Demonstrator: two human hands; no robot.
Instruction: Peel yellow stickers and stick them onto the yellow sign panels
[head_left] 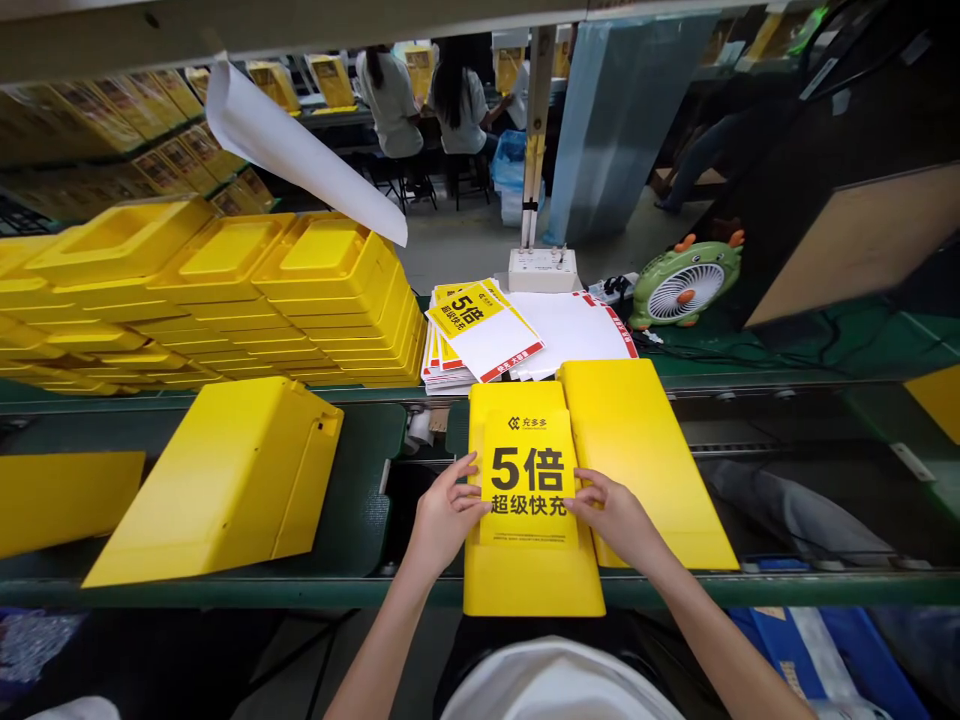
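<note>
Far left of the hands, a yellow plastic panel (217, 485) lies on the green conveyor belt (360, 500), with its raised edge toward the hands. Beyond the left hand, stacked yellow plastic trays (330, 290) rise in overlapping rows. Left hand (448, 510): open, fingers spread and lightly curved, fingertips on the left edge of a yellow printed card (529, 480) marked "5倍 超级快充". No clench seen. The card lies flat on a yellow plastic panel (532, 590), directly beneath and between both hands. Right hand (616, 520): also open, fingers curved, tips on the card's right edge, mirroring the left. Just right of the right hand, a second yellow plastic panel (645, 450) lies beside the first. Straight ahead of the hands, past the belt edge, sits a pile of printed cards (480, 330), with a white printed sheet (570, 330) beside it. Farther ahead and right stands a green desk fan (684, 285).
</note>
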